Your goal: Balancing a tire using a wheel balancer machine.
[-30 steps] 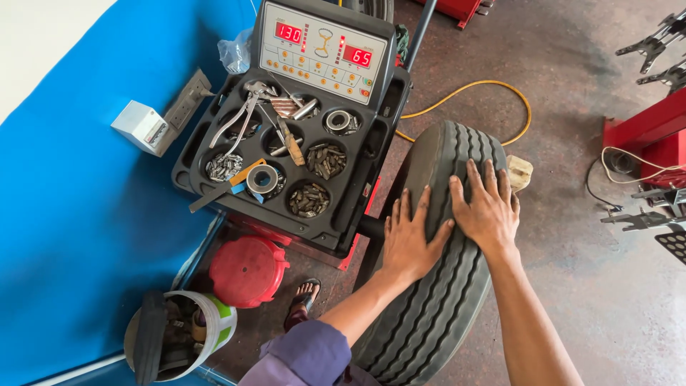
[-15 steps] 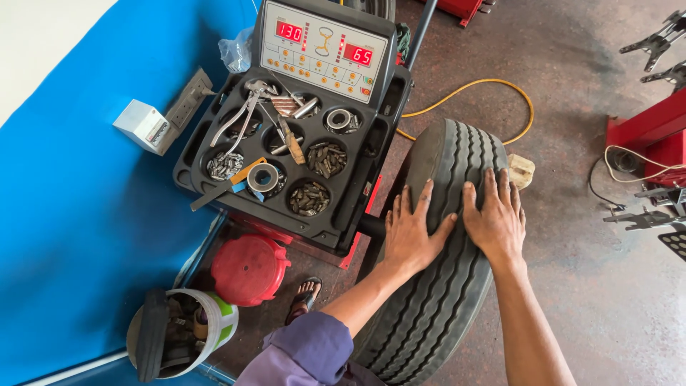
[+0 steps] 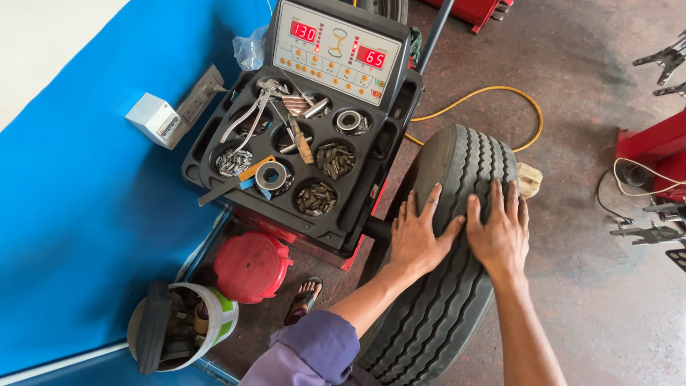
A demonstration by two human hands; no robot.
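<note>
Left hand point(image 3: 418, 239): bare, no glove, no ring or watch visible. Left forearm bare; lavender-purple sleeve point(image 3: 314, 354) pushed up near elbow, soft creased cloth. Right hand point(image 3: 500, 232): bare, short nails, wrist and forearm uncovered. Foot point(image 3: 304, 300) in open sandal, dark straps, toes showing.

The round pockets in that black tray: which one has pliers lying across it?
The far-left pocket in the back row; the pliers cross it, while the other pockets hold small metal weights or rings.
</note>
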